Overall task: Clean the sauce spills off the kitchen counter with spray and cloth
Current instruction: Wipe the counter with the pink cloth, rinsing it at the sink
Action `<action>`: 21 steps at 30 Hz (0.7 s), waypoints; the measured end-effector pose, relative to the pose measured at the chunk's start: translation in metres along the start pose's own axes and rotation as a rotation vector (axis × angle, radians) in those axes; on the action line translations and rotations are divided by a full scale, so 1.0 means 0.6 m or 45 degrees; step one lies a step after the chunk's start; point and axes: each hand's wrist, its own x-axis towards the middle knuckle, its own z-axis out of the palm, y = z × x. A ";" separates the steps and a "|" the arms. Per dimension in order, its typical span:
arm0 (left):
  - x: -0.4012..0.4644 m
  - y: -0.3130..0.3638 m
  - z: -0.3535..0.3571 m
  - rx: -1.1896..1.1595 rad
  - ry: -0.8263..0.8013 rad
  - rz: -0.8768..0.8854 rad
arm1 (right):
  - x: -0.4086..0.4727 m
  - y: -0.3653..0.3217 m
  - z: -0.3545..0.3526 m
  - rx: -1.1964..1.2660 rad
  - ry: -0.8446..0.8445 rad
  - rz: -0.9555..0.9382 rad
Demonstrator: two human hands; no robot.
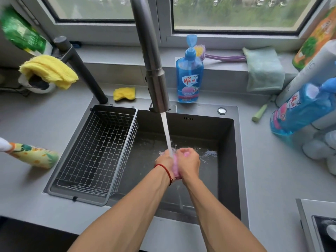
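Over the dark sink both my hands grip a pink cloth, which is bunched up between them. My left hand holds its left side and my right hand curls round its right side and top. Water runs from the steel tap straight onto the cloth and my hands. A spray bottle with a floral label lies on the grey counter at the left, its head cut off by the frame edge.
A wire basket fills the sink's left half. Behind the sink stand a blue soap bottle, a yellow sponge and a second dark tap with a yellow cloth. A green towel hangs at the sill; bottles crowd the right.
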 end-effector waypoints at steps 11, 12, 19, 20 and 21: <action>0.024 -0.007 -0.043 0.281 0.061 0.005 | -0.053 -0.017 0.011 0.030 -0.214 0.161; 0.007 -0.007 -0.036 0.213 0.022 -0.012 | -0.054 -0.022 0.014 -0.023 -0.167 0.105; 0.040 -0.017 -0.019 -0.078 0.034 -0.023 | -0.002 -0.019 0.002 -0.172 -0.170 0.159; 0.051 -0.018 -0.022 -0.073 -0.006 -0.064 | 0.009 -0.019 -0.003 -0.219 -0.229 0.126; 0.052 -0.018 -0.025 -0.050 -0.037 -0.081 | 0.016 -0.023 -0.012 -0.330 -0.299 0.061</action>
